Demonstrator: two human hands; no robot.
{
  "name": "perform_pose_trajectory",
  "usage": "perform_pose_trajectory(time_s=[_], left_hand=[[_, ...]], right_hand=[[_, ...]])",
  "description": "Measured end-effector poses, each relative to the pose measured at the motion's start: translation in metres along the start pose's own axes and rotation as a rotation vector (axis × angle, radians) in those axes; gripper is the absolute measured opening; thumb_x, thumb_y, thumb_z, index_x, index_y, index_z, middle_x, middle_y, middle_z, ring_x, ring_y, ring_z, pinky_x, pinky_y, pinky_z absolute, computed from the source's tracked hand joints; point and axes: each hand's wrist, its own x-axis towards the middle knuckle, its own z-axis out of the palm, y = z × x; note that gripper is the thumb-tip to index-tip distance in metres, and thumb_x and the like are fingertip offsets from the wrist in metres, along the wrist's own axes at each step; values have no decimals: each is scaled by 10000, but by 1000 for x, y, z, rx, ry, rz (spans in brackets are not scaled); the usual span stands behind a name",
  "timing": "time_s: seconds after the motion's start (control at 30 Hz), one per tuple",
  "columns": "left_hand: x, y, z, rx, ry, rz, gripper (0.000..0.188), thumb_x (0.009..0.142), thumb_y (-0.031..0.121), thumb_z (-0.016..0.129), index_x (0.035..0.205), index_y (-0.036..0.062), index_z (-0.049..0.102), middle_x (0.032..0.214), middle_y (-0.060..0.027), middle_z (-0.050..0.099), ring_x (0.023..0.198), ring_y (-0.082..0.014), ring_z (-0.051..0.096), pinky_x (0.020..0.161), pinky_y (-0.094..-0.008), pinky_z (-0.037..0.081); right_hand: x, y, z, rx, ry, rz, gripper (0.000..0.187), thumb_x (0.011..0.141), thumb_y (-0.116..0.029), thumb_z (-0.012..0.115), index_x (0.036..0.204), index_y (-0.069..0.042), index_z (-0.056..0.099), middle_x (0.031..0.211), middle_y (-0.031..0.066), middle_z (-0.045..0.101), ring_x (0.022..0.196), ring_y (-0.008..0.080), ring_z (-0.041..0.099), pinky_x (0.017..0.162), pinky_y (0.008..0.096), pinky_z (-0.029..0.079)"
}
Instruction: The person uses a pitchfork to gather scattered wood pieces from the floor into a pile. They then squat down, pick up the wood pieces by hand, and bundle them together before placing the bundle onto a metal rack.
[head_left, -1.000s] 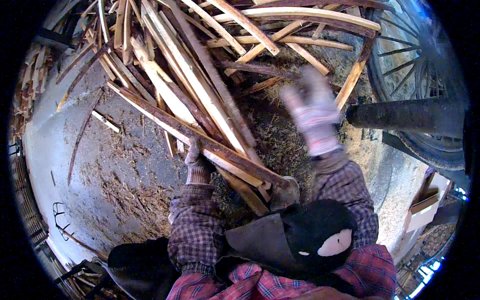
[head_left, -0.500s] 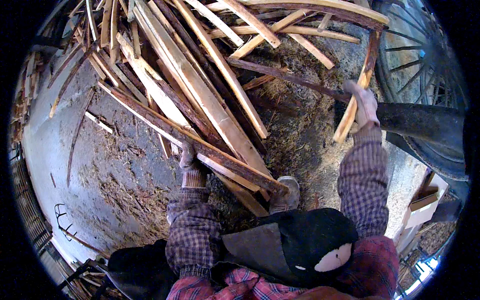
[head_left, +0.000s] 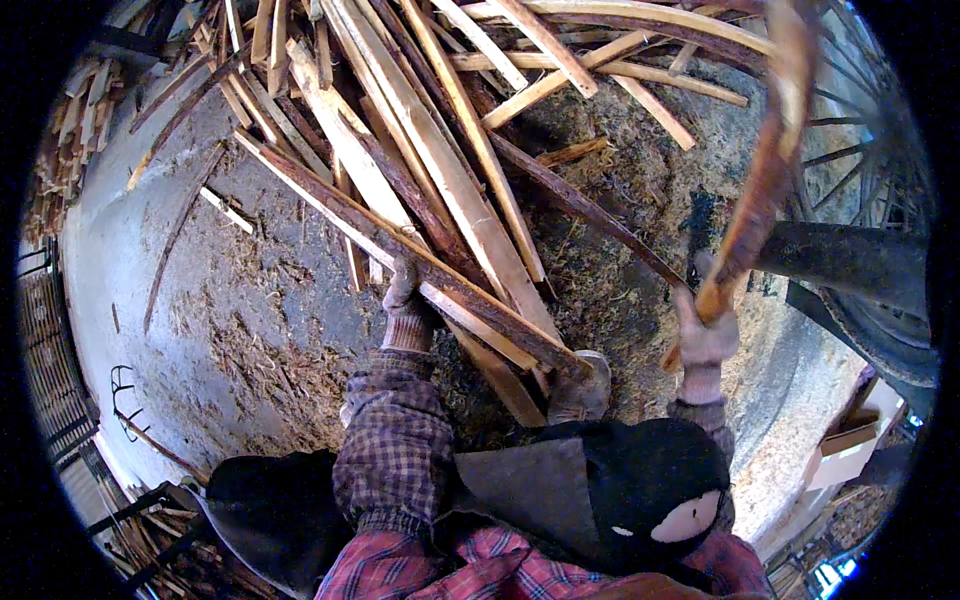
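Note:
My left hand (head_left: 404, 298), in a pale glove, grips the edge of a long bark-edged board (head_left: 490, 316). That board slants across the wood pile, and its near end reaches my shoe (head_left: 583, 388). My right hand (head_left: 706, 332), also gloved, is wrapped round a bark-covered wooden strip (head_left: 750, 215). The strip's upper part rises large and blurred toward the top right; its short lower end shows below the hand. A thin dark strip (head_left: 600, 218) runs from the pile to my right hand; whether the hand touches it I cannot tell.
Ahead lies a pile of split boards (head_left: 440, 170). Bark scraps (head_left: 270, 350) litter the concrete floor. A large spoked wheel (head_left: 850, 150) and a dark beam (head_left: 850, 258) stand at right, above a cardboard box (head_left: 848, 445). More wood is stacked (head_left: 75, 150) at far left.
My right hand has come nearer to me, and the bark-covered strip has tilted up with its far end raised. The left hand keeps its hold on the board. The whole view has shifted slightly.

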Motion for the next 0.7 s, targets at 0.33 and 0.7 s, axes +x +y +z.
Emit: perform_pose_trajectory(time_s=[0.33,0.7], left_hand=[[-1,5,17,-20,150,-57,664,665,494,702,1153,103,478,1061,-89,541,965,-301,516,863,-463,422],[-8,10,15,-96,63,-108,713,658,451,724,1202,88,442,1126,-102,508,1011,-319,484,907,-464,392]], right_hand=[[47,-37,71,-744,-687,-54,478,762,-331,613,1181,-165,457,1003,118,606,910,301,588,775,389,466],[52,-169,-63,-1395,-372,-321,519,645,-107,661,1137,-161,502,845,77,601,785,283,590,684,385,470]])
